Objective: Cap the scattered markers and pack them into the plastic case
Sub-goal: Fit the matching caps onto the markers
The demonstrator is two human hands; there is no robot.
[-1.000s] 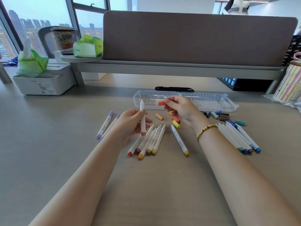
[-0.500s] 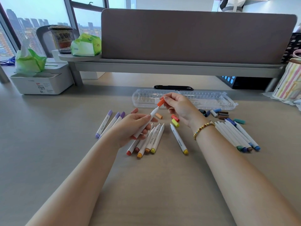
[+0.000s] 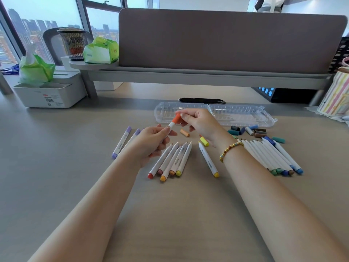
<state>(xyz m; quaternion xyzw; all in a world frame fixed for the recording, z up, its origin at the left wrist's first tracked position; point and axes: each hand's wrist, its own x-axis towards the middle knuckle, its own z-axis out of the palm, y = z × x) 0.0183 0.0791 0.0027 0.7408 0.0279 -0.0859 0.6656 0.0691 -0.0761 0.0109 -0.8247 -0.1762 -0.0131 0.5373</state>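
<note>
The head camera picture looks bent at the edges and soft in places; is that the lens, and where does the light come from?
Head view: wide-angle bending bows the grey desk divider panel and window frames; daylight from the windows at left, soft shadows; the striped fabric bag at right is smeared; the clear plastic case shows faint glare.

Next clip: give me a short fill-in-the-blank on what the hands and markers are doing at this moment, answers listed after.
1. The right hand pinches a cap coloured ______ on the end of a marker.
2. The left hand grips the white ______ that the cap sits on.
3. The clear plastic case behind the hands holds ______ markers.
4. The two markers lying left of the left hand have caps coloured ______.

Missing words: orange; marker; no; purple
</note>
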